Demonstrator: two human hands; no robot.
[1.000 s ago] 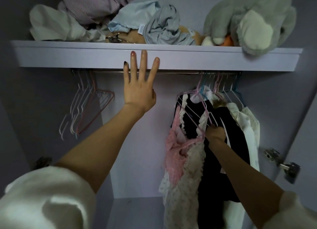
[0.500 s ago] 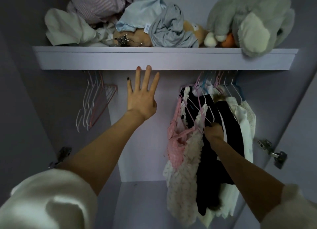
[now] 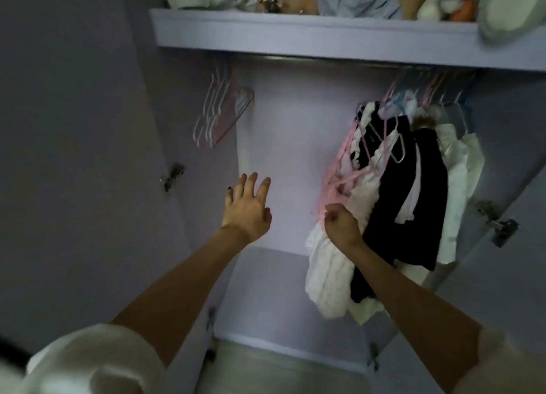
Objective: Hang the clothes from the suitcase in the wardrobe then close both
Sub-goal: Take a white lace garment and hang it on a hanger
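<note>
The open wardrobe [image 3: 283,145] fills the view; no suitcase is in sight. On the right end of the rail [image 3: 325,59] hang several clothes: a pink lace top [image 3: 336,184], a white ruffled piece [image 3: 331,275], a black garment [image 3: 413,210] and white ones [image 3: 461,192]. My left hand [image 3: 246,207] reaches into the bare middle of the wardrobe with fingers spread and holds nothing. My right hand [image 3: 342,223] is curled into a fist right in front of the pink top and the white ruffles. No fabric shows between its fingers.
A bunch of empty pink and white hangers [image 3: 220,119] hangs at the rail's left end. The top shelf [image 3: 295,36] carries crumpled clothes and plush toys. Both doors stand open, with hinges at left [image 3: 172,176] and right [image 3: 499,225].
My left hand dropped from the shelf edge to mid-height. My right hand let go of the hangers among the clothes and pulled back down. The view tilted downward.
</note>
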